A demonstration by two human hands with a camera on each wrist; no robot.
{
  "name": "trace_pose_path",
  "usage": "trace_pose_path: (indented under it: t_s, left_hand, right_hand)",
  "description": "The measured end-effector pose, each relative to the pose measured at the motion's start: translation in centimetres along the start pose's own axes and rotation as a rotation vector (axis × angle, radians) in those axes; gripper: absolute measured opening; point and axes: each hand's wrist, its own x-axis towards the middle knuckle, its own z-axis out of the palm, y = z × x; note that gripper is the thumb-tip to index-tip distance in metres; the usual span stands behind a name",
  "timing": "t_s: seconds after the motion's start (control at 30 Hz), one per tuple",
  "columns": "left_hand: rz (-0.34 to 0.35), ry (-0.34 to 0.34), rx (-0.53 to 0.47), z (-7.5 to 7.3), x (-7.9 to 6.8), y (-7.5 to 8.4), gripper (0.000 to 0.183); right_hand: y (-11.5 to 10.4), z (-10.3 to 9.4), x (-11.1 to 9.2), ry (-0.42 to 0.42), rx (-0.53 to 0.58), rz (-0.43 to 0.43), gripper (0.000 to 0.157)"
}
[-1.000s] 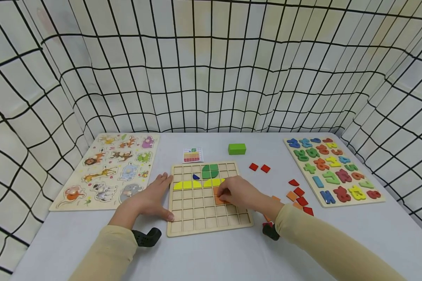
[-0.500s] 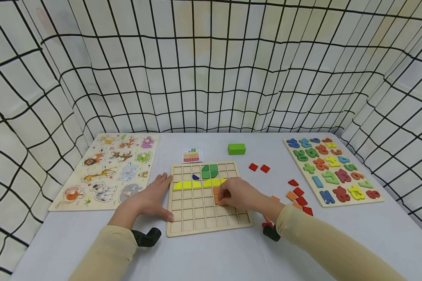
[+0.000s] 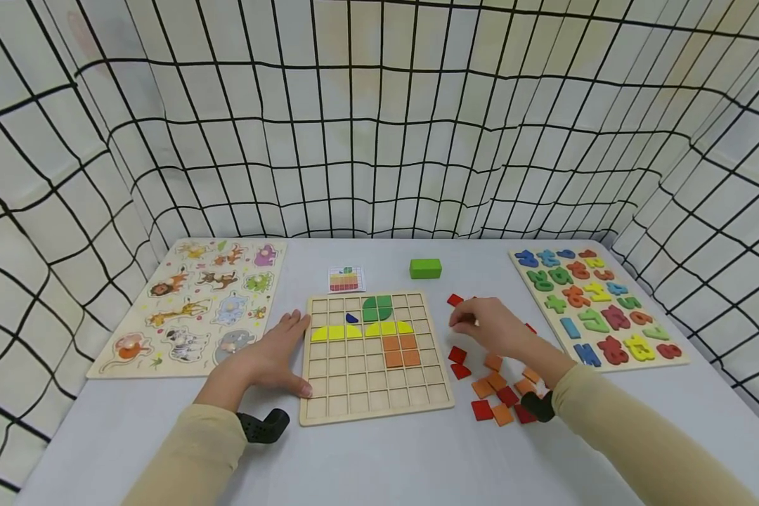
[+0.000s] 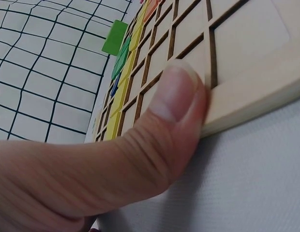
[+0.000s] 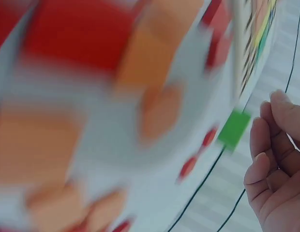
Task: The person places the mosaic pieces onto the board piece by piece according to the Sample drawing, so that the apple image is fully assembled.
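A wooden grid board (image 3: pixel 346 385) lies in the middle of the table, holding yellow, green and blue pieces and a block of orange square tiles (image 3: pixel 402 351). My left hand (image 3: pixel 267 360) rests along the board's left edge with its fingers spread. In the left wrist view the thumb (image 4: pixel 176 94) lies on the board's rim. My right hand (image 3: pixel 495 327) is in the air right of the board, above loose red and orange tiles (image 3: pixel 495 381). Its fingers are loosely bent, and the right wrist view shows nothing between them.
A small pattern card (image 3: pixel 346 279) and a green block (image 3: pixel 426 268) lie behind the board. An animal puzzle (image 3: pixel 190 306) lies at the left, a number and letter puzzle (image 3: pixel 601 306) at the right. Black netting (image 3: pixel 379 147) encloses the table's back and sides.
My right hand has let go of an orange tile on the grid and moved right, off the board. The orange tiles there are now uncovered. My left hand has stayed in place.
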Motion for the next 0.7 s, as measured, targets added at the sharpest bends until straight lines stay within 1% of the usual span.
trace_pose_path:
  t_s: [0.1, 0.17, 0.23, 0.33, 0.43, 0.53, 0.6, 0.7]
  left_hand:
    - [0.0, -0.002, 0.011, -0.1, 0.1, 0.0, 0.128]
    - [0.0, -0.003, 0.016, -0.1, 0.1, 0.0, 0.128]
    - [-0.002, -0.007, 0.019, -0.1, 0.1, 0.1, 0.128]
    - [-0.002, -0.009, 0.02, -0.1, 0.2, 0.1, 0.128]
    - [-0.002, -0.01, 0.022, -0.2, 0.2, 0.1, 0.128]
    - [0.0, -0.01, 0.025, -0.2, 0.2, 0.1, 0.128]
    - [0.001, -0.009, 0.023, -0.1, 0.2, 0.1, 0.128]
    - [0.001, -0.008, 0.02, 0.0, 0.2, 0.0, 0.129]
  right_hand:
    - [2.9, -1.3, -0.9, 0.041, -0.034, 0.061, 0.011]
    - [4.5, -2.1, -1.7, 0.038, -0.039, 0.109, 0.013]
    - [5.9, -2.7, -2.4, 0.007, -0.042, 0.155, 0.014]
    - [7.3, -3.2, -3.5, -0.066, -0.032, 0.217, 0.017]
    - [8.1, -3.3, -4.4, -0.131, -0.044, 0.251, 0.025]
    - [8.3, -3.1, -4.9, -0.164, -0.061, 0.265, 0.031]
    - [8.2, -2.8, -5.0, -0.164, -0.077, 0.263, 0.031]
    - [7.9, -2.4, -4.9, -0.15, -0.083, 0.247, 0.024]
